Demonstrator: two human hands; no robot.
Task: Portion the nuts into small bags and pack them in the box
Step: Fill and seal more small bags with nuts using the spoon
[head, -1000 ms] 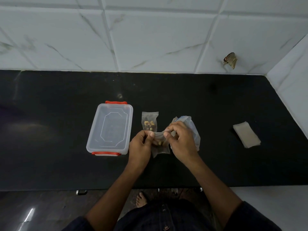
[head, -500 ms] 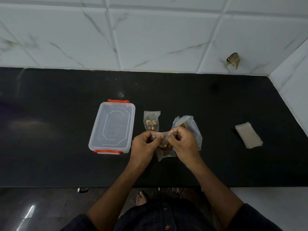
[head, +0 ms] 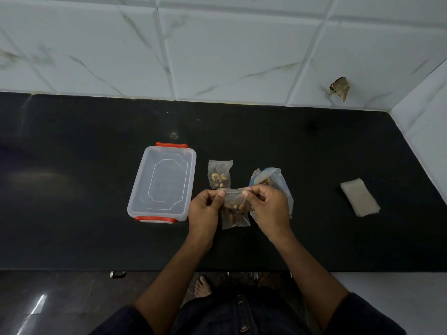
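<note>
Two hands, left hand (head: 205, 209) and right hand (head: 269, 206), pinch the top strip of a small clear nut-filled plastic bag (head: 235, 211) held between them above the black desk (head: 314, 233). If the seal is incomplete, nuts could spill; the lidded clear plastic box with red clips (head: 163, 183) sits left of the hands.

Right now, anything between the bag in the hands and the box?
Yes: the box has its lid on, clips at both ends. On the counter between it and the held bag, only the left hand.
</note>
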